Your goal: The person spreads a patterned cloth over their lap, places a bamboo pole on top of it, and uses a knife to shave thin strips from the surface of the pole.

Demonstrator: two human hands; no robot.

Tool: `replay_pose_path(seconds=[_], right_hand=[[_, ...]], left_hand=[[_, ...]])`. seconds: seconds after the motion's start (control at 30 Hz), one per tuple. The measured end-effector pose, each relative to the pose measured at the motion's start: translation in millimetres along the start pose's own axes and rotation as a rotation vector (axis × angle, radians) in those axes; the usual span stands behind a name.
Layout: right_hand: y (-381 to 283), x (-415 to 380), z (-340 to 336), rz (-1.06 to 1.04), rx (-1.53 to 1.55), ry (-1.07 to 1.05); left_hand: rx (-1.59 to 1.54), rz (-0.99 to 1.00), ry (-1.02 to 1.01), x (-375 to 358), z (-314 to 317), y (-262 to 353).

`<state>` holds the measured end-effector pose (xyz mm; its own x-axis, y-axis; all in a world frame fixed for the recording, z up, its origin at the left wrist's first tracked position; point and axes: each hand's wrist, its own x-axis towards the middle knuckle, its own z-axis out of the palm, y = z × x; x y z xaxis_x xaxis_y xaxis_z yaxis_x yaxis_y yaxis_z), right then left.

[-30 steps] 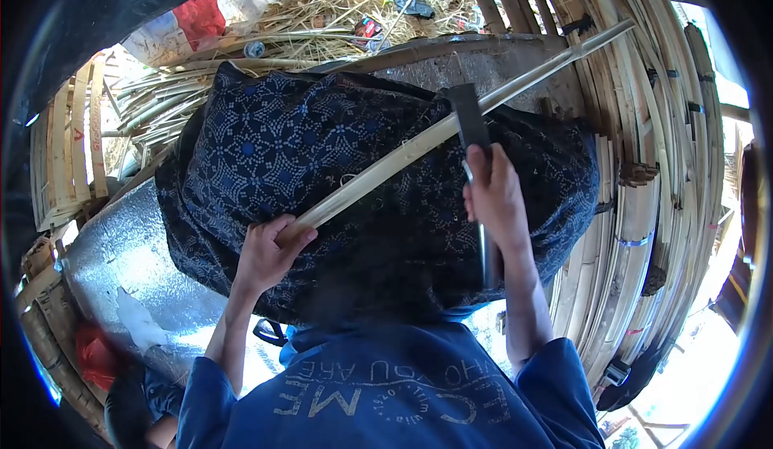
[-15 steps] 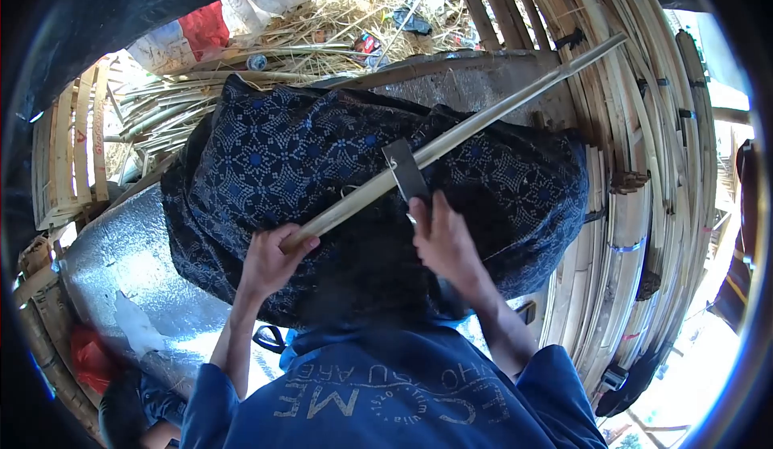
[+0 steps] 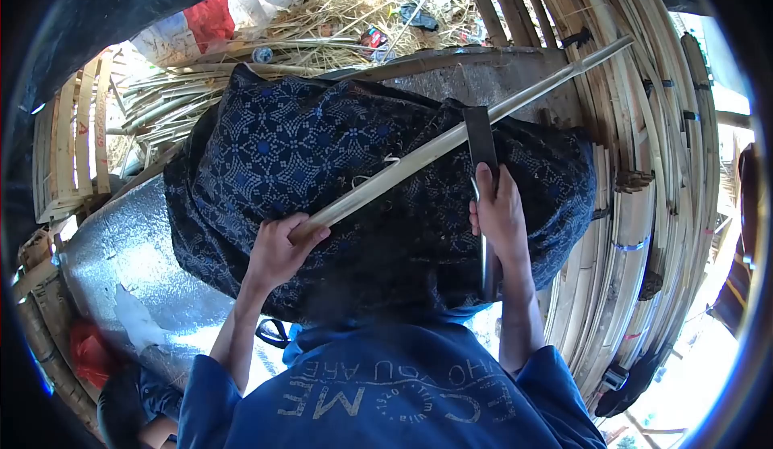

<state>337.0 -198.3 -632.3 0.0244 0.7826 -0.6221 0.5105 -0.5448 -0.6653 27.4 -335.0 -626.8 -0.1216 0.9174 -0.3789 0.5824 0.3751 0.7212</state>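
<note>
My left hand [image 3: 280,252] is closed round the near end of a long pale bamboo strip [image 3: 403,169], which slants up to the right across my lap. In my right hand [image 3: 501,215] is a knife with a broad dark blade [image 3: 480,136], its handle partly hidden by my fingers. The blade lies across the strip, beyond its middle. Small curled shavings [image 3: 391,159] show at the strip's edge. Below it, a dark blue patterned cloth [image 3: 266,151] covers my legs.
Long bamboo slats [image 3: 644,207] are stacked on the right. A silver foil sheet [image 3: 129,248] lies at left. Cut strips and straw [image 3: 322,26] litter the ground ahead, near a red and white sack [image 3: 209,26]. A wooden slatted frame [image 3: 80,139] stands at far left.
My right hand has slid the knife up and to the right along the bamboo strip, away from my left hand. The left hand keeps its grip with only a slight shift.
</note>
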Motion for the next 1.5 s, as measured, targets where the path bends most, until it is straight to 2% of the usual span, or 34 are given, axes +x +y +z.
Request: replay_pose_path(seconds=[0.03, 0.1, 0.13, 0.2, 0.23, 0.3, 0.4, 0.43, 0.5, 0.53, 0.57, 0.6, 0.63, 0.67, 0.7, 0.77, 0.8, 0.83, 0.97, 1.0, 1.03, 1.1, 1.17, 1.23, 1.27, 1.3, 1.33, 1.37, 1.5], right_hand=[[8, -8, 15, -0.003, -0.007, 0.006], [15, -32, 58, -0.234, -0.252, -0.024], [16, -35, 57, -0.235, -0.249, -0.027], [13, -42, 59, -0.397, -0.396, -0.003], [-6, -43, 45, -0.287, -0.300, -0.089], [-62, -40, 18, 0.059, -0.138, -0.004], [-43, -43, 37, 0.030, 0.014, -0.052], [11, -32, 69, -0.316, -0.389, -0.013], [10, -53, 88, -0.756, -0.469, 0.012], [-11, -50, 77, -0.355, -0.409, -0.220], [-27, -35, 44, -0.109, 0.100, -0.179], [-20, -11, 25, -0.088, 0.026, -0.070], [-43, -9, 23, -0.072, -0.052, 0.040], [-63, -26, 27, -0.060, -0.247, 0.064], [-47, -32, 41, -0.105, -0.311, -0.002], [-10, -51, 76, -0.512, -0.511, -0.100], [-2, -54, 82, -0.544, -0.466, -0.097], [-8, -45, 75, -0.540, -0.459, -0.105], [-73, -24, 20, -0.038, -0.258, 0.075], [-73, -28, 22, -0.018, -0.201, 0.076], [-46, -22, 32, -0.150, -0.262, 0.118], [-23, -37, 58, -0.182, -0.297, -0.005], [-7, -49, 70, -0.408, -0.247, -0.016], [-25, -41, 49, -0.369, -0.268, 0.032], [-11, -26, 40, -0.489, -0.363, 0.203], [-41, -23, 16, -0.231, -0.200, 0.138], [-52, -20, 0, -0.188, -0.140, 0.169], [-67, -20, -14, -0.056, -0.120, 0.152], [-63, -9, -25, -0.067, -0.152, 0.076]], left_hand=[[0.001, -0.011, -0.005, 1, 1, 1], [-0.003, -0.022, 0.000, 1, 4, 2], [-0.019, 0.006, 0.018, -2, 5, -1], [-0.020, 0.024, 0.034, -1, 1, -4], [-0.005, 0.016, 0.021, -1, 2, -3], [0.010, 0.018, 0.008, 0, 2, -3], [0.037, 0.019, 0.033, 1, 8, -1], [0.027, 0.039, 0.048, 2, 10, -4], [0.032, 0.048, 0.055, 1, 6, -3], [0.022, 0.024, 0.048, 2, 4, 1], [0.008, -0.006, 0.034, -2, 4, 1], [0.005, -0.003, 0.033, -2, 4, 0], [0.004, 0.007, 0.035, 0, 5, -1], [0.000, 0.014, 0.038, 1, 7, -2], [-0.007, 0.017, 0.044, 2, 9, -3], [0.044, 0.068, 0.075, 1, 10, -9], [0.049, 0.066, 0.075, 3, 9, -7], [0.070, 0.042, 0.062, 2, 7, -5], [0.044, -0.013, 0.018, -1, 3, 2], [0.035, 0.003, 0.013, 0, 6, 1], [0.009, 0.009, 0.032, -1, 8, -2], [-0.012, 0.031, 0.053, 4, 7, -4], [-0.052, -0.027, -0.039, 1, 1, -5], [-0.069, -0.045, -0.099, 4, -7, -6], [-0.098, -0.059, -0.137, 7, -9, -7], [-0.094, -0.051, -0.144, 8, -11, -9], [-0.130, -0.064, -0.164, 8, -12, -11], [-0.166, -0.079, -0.183, 9, -12, -12], [-0.154, -0.083, -0.164, 10, -10, -11]])
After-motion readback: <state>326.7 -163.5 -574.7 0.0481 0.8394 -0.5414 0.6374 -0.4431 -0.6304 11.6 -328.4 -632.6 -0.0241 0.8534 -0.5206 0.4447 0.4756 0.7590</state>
